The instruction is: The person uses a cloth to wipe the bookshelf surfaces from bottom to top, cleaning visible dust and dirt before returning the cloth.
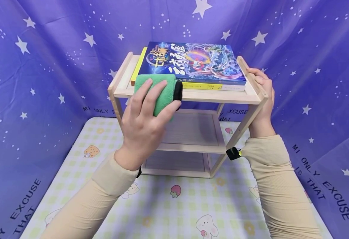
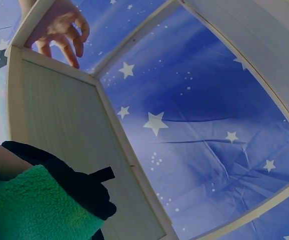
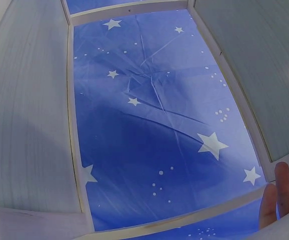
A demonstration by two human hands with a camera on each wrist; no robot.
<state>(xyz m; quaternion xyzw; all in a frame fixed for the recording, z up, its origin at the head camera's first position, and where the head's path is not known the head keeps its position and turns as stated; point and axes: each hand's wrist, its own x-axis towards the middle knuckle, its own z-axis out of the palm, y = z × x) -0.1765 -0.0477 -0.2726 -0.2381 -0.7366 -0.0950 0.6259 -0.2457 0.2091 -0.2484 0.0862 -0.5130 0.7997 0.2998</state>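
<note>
My left hand [image 1: 141,122] holds a folded green plush cloth [image 1: 162,103] with black edging, its fingers spread over the fabric and the thumb along the black side. The cloth lies against the front rail of a pale wooden shelf rack [image 1: 219,96], towards its left end. At the rack's upper right side, my right hand [image 1: 264,111] grips the side rail from outside, a digit laid over the top. In the left wrist view, several fingers of the right hand [image 2: 59,35] show at the side opening. A blue illustrated book [image 1: 210,63] rests on a yellow book [image 1: 204,86] on the top shelf.
Below the top shelf are a middle shelf [image 1: 192,127] and a bottom shelf [image 1: 177,162]. The rack stands on a checked tablecloth [image 1: 162,215] printed with cartoon figures. Purple star-patterned curtains [image 1: 43,83] enclose the table at the back and sides.
</note>
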